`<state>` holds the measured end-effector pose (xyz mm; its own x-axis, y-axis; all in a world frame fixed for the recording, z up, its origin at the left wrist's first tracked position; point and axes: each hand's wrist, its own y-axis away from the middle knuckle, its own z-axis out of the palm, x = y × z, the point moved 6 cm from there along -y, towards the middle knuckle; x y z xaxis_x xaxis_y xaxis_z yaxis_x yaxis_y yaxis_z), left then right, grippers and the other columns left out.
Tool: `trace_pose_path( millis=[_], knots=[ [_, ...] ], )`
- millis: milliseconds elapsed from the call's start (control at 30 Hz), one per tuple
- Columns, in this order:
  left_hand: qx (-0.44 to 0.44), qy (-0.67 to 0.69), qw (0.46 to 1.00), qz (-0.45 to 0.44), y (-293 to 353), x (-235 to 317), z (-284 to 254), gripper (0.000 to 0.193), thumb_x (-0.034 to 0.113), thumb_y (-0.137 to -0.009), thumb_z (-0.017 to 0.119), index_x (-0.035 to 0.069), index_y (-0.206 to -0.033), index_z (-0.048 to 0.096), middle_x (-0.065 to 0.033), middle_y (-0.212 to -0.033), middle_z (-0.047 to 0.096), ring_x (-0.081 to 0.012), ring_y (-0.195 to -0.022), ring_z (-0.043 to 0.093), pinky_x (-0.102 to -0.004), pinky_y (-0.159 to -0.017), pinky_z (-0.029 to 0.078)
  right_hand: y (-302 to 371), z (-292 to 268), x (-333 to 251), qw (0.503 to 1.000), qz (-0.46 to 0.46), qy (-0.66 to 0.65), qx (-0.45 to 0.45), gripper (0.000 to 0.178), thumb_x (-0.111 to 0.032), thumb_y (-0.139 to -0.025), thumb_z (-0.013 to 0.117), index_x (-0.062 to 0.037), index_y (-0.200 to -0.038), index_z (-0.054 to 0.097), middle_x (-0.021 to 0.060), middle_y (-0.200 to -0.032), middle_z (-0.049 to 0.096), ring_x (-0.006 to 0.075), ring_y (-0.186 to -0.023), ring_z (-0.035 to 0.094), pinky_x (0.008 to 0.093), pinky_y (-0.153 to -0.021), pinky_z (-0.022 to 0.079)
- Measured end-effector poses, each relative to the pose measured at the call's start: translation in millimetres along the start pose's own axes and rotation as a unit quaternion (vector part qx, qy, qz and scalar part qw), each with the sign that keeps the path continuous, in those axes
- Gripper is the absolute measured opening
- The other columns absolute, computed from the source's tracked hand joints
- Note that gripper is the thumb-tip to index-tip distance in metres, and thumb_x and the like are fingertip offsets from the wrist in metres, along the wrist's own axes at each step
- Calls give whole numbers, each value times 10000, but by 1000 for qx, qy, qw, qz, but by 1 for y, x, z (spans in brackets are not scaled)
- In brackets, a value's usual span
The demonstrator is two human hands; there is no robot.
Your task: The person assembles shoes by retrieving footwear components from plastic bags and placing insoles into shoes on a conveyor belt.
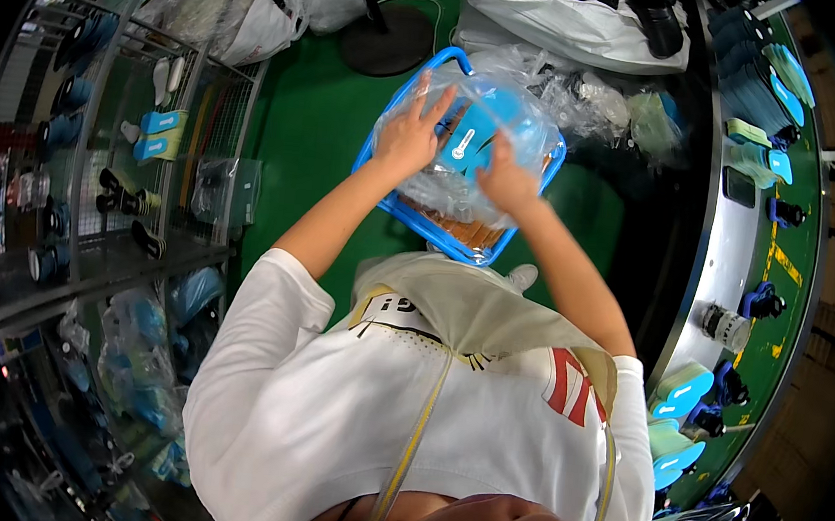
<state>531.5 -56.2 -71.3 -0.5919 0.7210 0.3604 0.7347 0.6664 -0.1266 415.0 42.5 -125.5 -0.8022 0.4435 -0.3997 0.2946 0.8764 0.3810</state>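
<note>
A blue plastic basket [366,151] is in front of my body, with a clear plastic bag [452,190] spread across its top. Bright blue insoles [478,138] with a white mark show through the film, apparently inside the bag. Over the bag's left side lies my left hand [410,139], two fingers stretched up and apart. My right hand [510,179] is over the right side of the bag, one finger pointing forward. Motion blurs that hand, so its grip on the film is unclear. Brown pieces [469,231] line the basket's near end under the plastic.
To the left, a metal rack [84,279] carries shoes, insoles and bagged goods. On the right, a conveyor-like bench [708,289] holds insoles, a dark phone [739,187] and a jar [726,327]. White sacks [570,29] and a round black stand base [388,42] are ahead on the green floor.
</note>
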Motion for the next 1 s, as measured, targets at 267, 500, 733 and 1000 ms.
trace_pose_path(
  millis=[267, 500, 733, 1000],
  knots=[
    [-100, -56, 979, 170, -17, 20, 17, 720, 60, -629, 556, 247, -1255, 254, -129, -1257, 299, -278, -730, 536, -363, -619, 430, 6, -144, -2, 902, -104, 337, 247, 292, -221, -699, 527, -75, -952, 529, 51, -937, 535, 227, -886, 485, 362, -743, 380],
    [-172, 13, 947, 270, 5, 20, 59, 353, 87, -650, 526, 82, -1002, 501, -161, -1031, 496, -282, -739, 516, -381, -654, 413, -4, -1, -28, 938, -232, 251, -64, 249, -163, -713, 491, -32, -924, 514, 115, -932, 545, 224, -880, 510, 337, -743, 401],
    [-514, 62, 855, 31, 18, -9, 56, 319, 211, -704, 488, -3, -941, 503, -206, -992, 512, -339, -906, 496, -390, -760, 392, 54, 38, 52, 913, 94, 43, -395, 280, -185, -711, 446, -72, -953, 531, 163, -891, 562, 272, -808, 553, 374, -669, 433],
    [-202, 327, 905, -182, -37, -27, 100, 388, 279, -714, 534, 25, -1007, 518, -170, -995, 531, -277, -933, 497, -353, -783, 380, -3, 22, 70, 960, 105, -170, 198, 318, -226, -727, 504, 6, -944, 521, 159, -882, 564, 285, -801, 547, 358, -696, 414]
  ],
)
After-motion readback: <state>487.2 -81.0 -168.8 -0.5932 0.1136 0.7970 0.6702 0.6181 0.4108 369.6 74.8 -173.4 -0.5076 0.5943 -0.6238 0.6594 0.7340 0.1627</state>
